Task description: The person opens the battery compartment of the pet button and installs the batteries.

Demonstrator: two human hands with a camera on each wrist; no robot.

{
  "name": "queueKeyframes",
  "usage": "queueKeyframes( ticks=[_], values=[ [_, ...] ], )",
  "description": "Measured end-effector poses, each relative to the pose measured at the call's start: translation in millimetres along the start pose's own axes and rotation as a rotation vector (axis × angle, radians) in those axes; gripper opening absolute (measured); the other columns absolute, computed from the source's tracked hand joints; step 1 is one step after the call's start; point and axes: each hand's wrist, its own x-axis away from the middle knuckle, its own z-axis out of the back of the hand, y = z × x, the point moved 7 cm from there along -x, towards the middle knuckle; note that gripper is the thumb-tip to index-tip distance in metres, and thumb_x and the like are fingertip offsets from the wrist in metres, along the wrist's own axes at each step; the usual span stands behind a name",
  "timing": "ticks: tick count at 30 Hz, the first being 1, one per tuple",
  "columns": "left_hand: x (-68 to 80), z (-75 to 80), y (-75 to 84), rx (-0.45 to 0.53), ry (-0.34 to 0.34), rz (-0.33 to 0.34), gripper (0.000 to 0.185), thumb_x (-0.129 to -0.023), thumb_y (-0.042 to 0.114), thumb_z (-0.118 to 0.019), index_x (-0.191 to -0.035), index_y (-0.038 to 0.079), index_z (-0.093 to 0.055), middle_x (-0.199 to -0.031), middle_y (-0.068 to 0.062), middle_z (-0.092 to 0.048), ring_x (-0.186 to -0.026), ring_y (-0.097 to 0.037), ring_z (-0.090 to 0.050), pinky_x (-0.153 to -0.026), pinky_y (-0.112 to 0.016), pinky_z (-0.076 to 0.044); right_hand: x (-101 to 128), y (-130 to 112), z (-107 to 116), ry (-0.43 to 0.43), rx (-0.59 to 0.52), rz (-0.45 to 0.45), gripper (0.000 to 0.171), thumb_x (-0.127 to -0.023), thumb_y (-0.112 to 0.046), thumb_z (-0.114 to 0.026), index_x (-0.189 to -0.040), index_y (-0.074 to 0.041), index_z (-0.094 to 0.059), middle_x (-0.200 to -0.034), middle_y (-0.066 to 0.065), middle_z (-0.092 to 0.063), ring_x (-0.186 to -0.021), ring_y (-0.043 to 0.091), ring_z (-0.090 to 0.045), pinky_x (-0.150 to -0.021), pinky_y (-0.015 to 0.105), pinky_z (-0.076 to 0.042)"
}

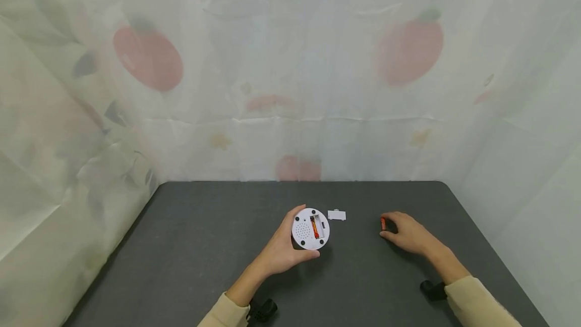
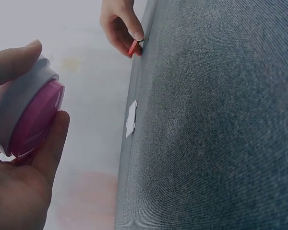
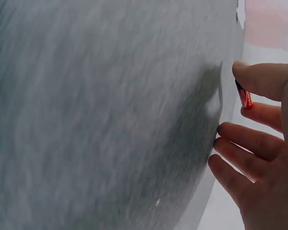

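Note:
My left hand grips a round white device by its rim, its underside facing the head camera. In the left wrist view the device's other side shows a pink dome. One red battery lies in its uncovered battery compartment, beside a vacant slot. Off to the right, my right hand pinches a second battery, red with a dark end, between thumb and index finger. The other fingers are spread loosely in the right wrist view. A small white battery cover lies on the table between the hands.
The dark grey table has rounded far corners. A pale curtain with printed fruit hangs behind it and along both sides. Dark wrist cameras, such as the left one, sit at the sleeves.

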Motion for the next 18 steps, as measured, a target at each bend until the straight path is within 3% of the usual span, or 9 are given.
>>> queueKeyframes(
  ticks=[7, 11, 18],
  values=[
    [0.4, -0.1, -1.1, -0.003, 0.003, 0.003, 0.107, -0.074, 0.030, -0.093, -0.156, 0.040, -0.024, -0.136, 0.008, -0.049, -0.116, -0.015, -0.053, -0.101, -0.044, -0.040, -3, -7, -1, 0.045, -0.157, 0.009, 0.052, -0.093, -0.017, -0.076, -0.136, 0.007, -0.057, -0.112, 0.010, -0.068, -0.102, 0.028, -0.066, -0.084, 0.045, -0.053],
    [0.3, -0.5, -1.6, 0.004, 0.002, 0.007, 0.107, -0.074, 0.030, -0.092, -0.156, 0.040, -0.024, -0.136, 0.008, -0.049, -0.116, -0.015, -0.053, -0.101, -0.043, -0.040, -3, -10, -1, 0.048, -0.253, -0.001, 0.052, -0.093, -0.015, -0.076, -0.137, 0.007, -0.057, -0.098, -0.001, -0.065, -0.087, 0.015, -0.062, -0.073, 0.033, -0.052],
    [-0.2, -0.6, -2.0, 0.001, 0.003, 0.003, 0.107, -0.074, 0.028, -0.093, -0.156, 0.039, -0.025, -0.135, 0.008, -0.049, -0.116, -0.015, -0.053, -0.102, -0.042, -0.040, -5, -17, -5, 0.033, -0.365, 0.008, 0.053, -0.093, -0.016, -0.076, -0.136, 0.007, -0.057, -0.092, -0.003, -0.062, -0.080, 0.009, -0.056, -0.069, 0.029, -0.048]
  ],
)
